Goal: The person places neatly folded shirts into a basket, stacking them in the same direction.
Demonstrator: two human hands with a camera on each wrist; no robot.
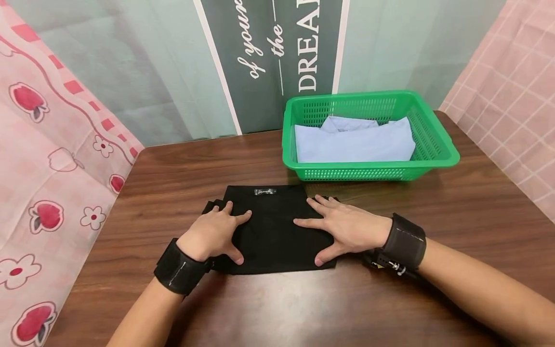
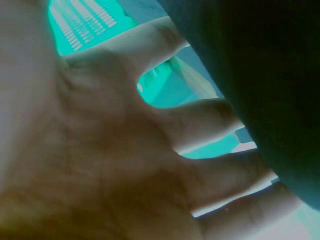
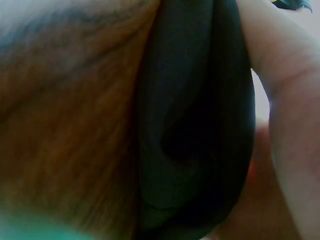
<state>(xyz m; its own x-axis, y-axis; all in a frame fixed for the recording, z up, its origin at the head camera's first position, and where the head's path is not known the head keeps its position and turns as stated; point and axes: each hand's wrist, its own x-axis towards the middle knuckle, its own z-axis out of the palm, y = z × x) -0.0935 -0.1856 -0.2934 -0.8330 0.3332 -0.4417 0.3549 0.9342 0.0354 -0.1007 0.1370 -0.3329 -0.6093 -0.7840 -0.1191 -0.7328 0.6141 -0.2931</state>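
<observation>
Cloth: a black folded cloth [image 1: 273, 226] lies flat on the table [image 1: 173, 173], at about 6 o'clock from the middle of the head view, near the front edge. A small label [image 1: 264, 192] sits at its far edge, at 12 o'clock on the cloth.

Left hand: the left hand [image 1: 217, 233] rests palm down on the left part of the cloth, at 9 o'clock from its middle. The fingers are spread wide and quite straight and they press on the fabric, holding nothing. In the left wrist view the fingers [image 2: 200, 125] are apart from each other, with dark cloth at 3 o'clock.

Right hand: the right hand [image 1: 342, 226] lies flat on the right part of the cloth, at 3 o'clock. Its fingers are also wide and straight; the thumb touches the near edge, at 5 o'clock on the cloth. The right wrist view is very close and shows only skin and black fabric [image 3: 195, 130].

Wrist bands: each wrist carries a black band [image 1: 179, 267].

Basket: a green basket [image 1: 433, 144] stands behind the cloth, at 1 o'clock, near but not touching it.

Shirt: a light blue folded shirt [image 1: 353, 142] lies inside the basket.

Background: a dark poster [image 1: 270, 58] with white letters stands at 12 o'clock, pink curtains at both sides.
</observation>
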